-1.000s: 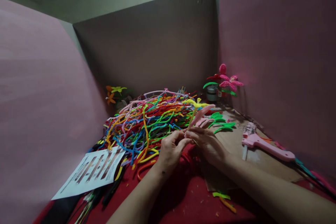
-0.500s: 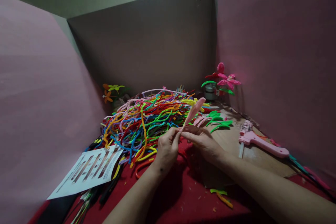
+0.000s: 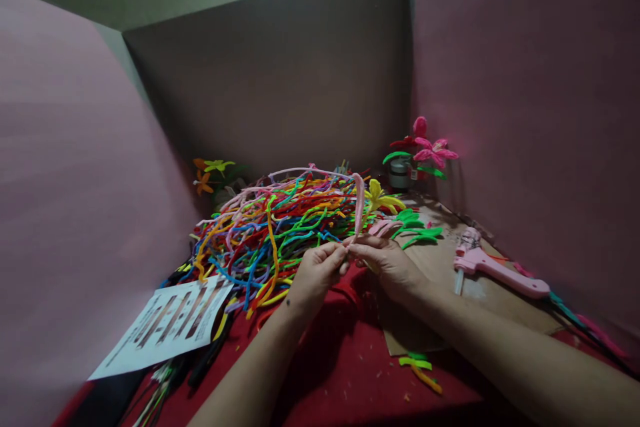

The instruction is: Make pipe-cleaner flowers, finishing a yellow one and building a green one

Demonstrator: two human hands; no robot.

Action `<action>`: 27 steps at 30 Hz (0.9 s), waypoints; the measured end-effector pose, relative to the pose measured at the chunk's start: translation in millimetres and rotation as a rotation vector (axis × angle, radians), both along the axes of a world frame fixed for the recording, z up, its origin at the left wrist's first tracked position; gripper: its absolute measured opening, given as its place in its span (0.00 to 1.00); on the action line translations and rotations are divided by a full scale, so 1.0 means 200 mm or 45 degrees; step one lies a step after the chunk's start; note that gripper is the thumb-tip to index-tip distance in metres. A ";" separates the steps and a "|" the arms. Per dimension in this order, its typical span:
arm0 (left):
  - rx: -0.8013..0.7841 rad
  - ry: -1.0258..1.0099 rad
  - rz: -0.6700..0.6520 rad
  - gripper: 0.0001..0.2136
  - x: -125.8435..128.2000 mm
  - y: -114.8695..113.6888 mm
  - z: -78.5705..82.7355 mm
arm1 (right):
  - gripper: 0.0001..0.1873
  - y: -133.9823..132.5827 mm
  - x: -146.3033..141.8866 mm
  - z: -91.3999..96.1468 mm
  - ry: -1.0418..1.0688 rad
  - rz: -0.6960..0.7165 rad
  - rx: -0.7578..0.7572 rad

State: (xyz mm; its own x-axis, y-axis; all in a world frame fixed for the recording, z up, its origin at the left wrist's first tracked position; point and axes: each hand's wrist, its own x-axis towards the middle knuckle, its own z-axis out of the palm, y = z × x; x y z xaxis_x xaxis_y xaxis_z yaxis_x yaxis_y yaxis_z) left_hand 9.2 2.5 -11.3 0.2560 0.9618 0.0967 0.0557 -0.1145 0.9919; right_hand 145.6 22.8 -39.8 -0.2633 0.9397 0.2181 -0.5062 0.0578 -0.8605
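A pale pink pipe-cleaner petal [image 3: 359, 203] stands up from between my hands, its tip curving over to the left. My left hand [image 3: 320, 271] pinches the petal's lower end between thumb and forefinger. Close against it, my right hand [image 3: 387, 263] is closed on the same end, thumb and finger pressed together. The exact grip point is small and partly covered by the fingertips. Behind the hands lies a big heap of coloured pipe cleaners [image 3: 280, 227]. Just right of the petal is a yellow pipe-cleaner flower [image 3: 383, 199], with green leaf shapes [image 3: 420, 235] beyond my right hand.
A pink glue gun [image 3: 500, 268] rests on a cardboard sheet [image 3: 445, 267] at right. A printed paper sheet [image 3: 165, 327] lies at left. Pink flowers [image 3: 435, 150] stand at the back right, orange ones [image 3: 203, 181] at the back left. Offcuts [image 3: 423, 373] lie on the red cloth [image 3: 350, 380].
The petal has swung from leaning right to nearly upright, and its tip now bends left. Both hands remain together at its base, with the left wrist shifted slightly left.
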 end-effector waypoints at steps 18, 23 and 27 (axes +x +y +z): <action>-0.315 -0.349 -0.202 0.09 -0.04 0.03 -0.02 | 0.08 -0.03 0.03 0.05 -0.275 -0.048 0.289; -0.391 -0.425 -0.325 0.09 -0.04 0.03 -0.02 | 0.06 -0.02 0.03 0.04 -0.319 0.001 0.263; -0.374 -0.418 -0.355 0.10 -0.04 0.03 -0.03 | 0.07 -0.01 0.02 0.03 -0.272 0.011 0.287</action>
State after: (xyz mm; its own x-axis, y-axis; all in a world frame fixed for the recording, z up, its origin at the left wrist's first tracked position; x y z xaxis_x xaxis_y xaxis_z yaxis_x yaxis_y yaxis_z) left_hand 0.7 8.5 -18.2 0.5076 0.8602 -0.0490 -0.2568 0.2054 0.9444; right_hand 149.8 19.9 -34.0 -0.3334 0.8715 0.3596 -0.3166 0.2558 -0.9134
